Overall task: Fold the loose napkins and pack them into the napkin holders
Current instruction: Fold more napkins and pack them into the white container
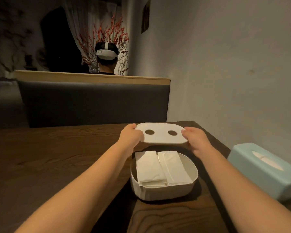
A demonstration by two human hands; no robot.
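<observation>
Dark wood desk (60,165) fills the lower view, a grey wall on my right and a padded bench back (92,103) across from me. Beyond the bench, a person (106,61) seen from behind wearing a white headset, red-blossom branches (107,34) behind them. Pale blue tissue box (265,170) sits at the right desk edge, against the wall. Near me, close to the right side of the desk, the white oval holder (163,190) stands open, two stacks of folded napkins (163,167) inside, side by side, filling most of it and rising a bit over the rim. I hold the lid (161,132), flat white with two round holes, lifted above and just past the holder's far rim. Left hand (130,134) grip is on the lid's left end, fingers curled round the edge. Right hand (196,140) grip is on the right end, fingers curled over the edge.
</observation>
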